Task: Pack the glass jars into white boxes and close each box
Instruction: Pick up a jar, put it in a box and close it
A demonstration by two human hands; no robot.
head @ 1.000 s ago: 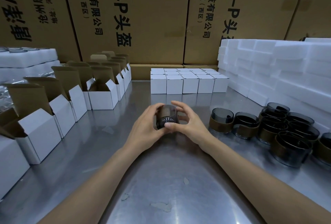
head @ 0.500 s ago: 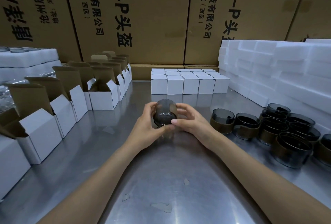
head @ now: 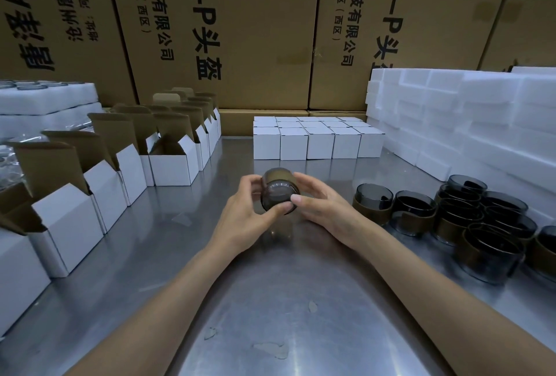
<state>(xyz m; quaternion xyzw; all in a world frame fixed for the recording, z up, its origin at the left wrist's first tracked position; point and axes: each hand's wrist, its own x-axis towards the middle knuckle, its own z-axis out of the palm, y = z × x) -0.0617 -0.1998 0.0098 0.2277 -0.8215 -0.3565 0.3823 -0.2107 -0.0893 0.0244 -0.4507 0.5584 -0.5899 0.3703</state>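
Both hands hold one dark glass jar [head: 278, 192] with a brown band above the middle of the steel table, tipped so its base faces me. My left hand [head: 243, 219] grips it from the left with the thumb under it. My right hand [head: 323, 207] grips it from the right, thumb on the base rim. Several more banded jars [head: 469, 219] stand on the table at the right. Open white boxes [head: 171, 162] with raised brown flaps line the left side. Closed white boxes [head: 319, 139] sit in a block at the back centre.
White foam blocks [head: 469, 123] are stacked at the right, and foam trays [head: 45, 102] at the far left. Large cardboard cartons [head: 228, 29] form a wall behind. The steel table [head: 270, 300] carries a few paper scraps near me.
The jar has been turned in my hands, from showing its ribbed underside to its smooth base facing me, and lifted slightly. Both hands stayed around it.
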